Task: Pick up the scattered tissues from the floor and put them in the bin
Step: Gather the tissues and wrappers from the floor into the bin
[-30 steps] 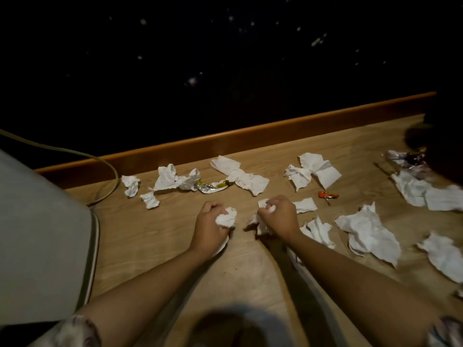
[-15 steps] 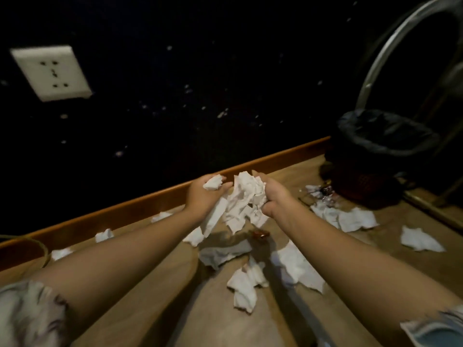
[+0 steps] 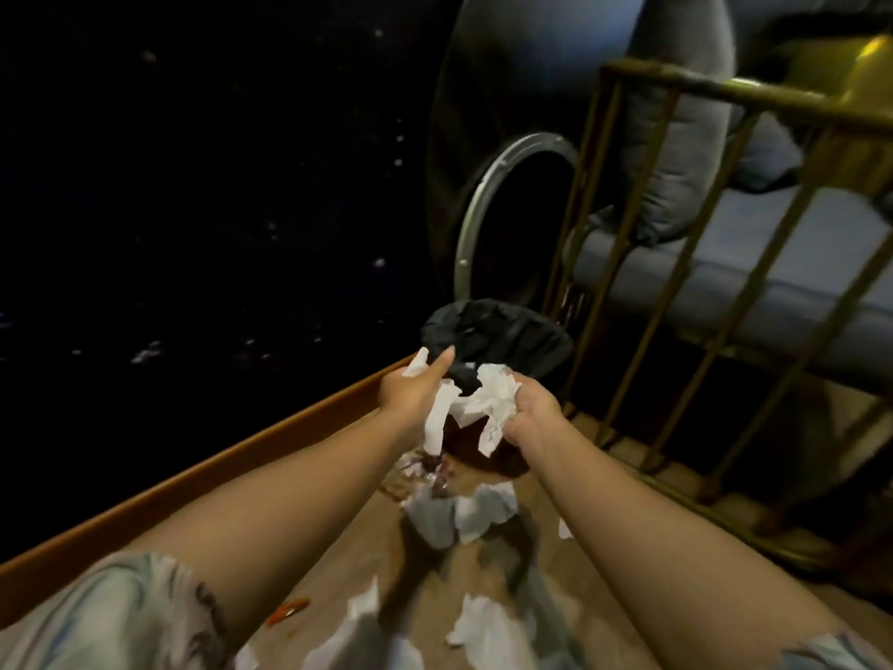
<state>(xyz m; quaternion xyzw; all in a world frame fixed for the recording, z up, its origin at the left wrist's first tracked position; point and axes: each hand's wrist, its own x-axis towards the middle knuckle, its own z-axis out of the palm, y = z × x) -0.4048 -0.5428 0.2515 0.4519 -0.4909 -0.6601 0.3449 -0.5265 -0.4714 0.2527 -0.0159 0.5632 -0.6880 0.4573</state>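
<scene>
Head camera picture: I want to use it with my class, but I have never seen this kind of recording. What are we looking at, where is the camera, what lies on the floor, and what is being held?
There is no machine here. The camera sits on a person's head, looking forward and down, so both bare arms reach into view. The left hand and the right hand each grip crumpled white tissues at the near edge of a bin lined with a black bag. More loose tissues and an orange wrapper lie on the wooden floor. A metal bed frame stands on the right.
</scene>
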